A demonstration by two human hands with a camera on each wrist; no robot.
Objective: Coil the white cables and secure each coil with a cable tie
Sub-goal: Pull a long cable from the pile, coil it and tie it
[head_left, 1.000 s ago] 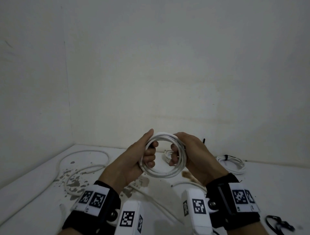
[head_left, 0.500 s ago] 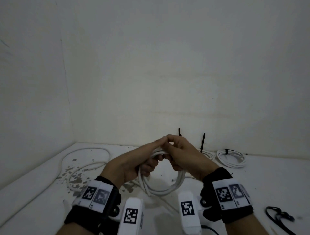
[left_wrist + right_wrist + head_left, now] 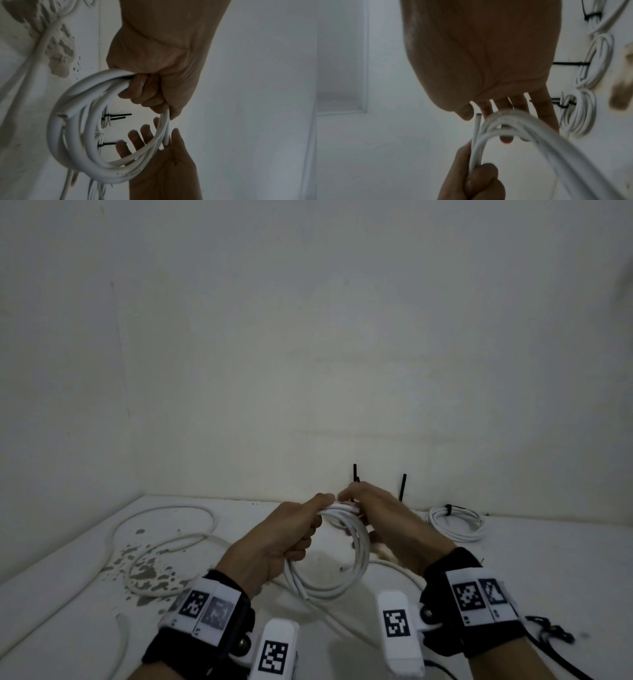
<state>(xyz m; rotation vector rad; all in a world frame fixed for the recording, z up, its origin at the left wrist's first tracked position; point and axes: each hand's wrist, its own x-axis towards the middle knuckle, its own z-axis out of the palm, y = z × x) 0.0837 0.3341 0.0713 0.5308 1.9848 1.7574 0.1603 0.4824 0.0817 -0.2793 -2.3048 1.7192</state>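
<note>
White cable coil [image 3: 346, 573], black ties [image 3: 118, 116], brown-stained white table [image 3: 68, 594].

Bare room corner: plain white walls [image 3: 342, 337], stained floor [image 3: 144, 570].
</note>
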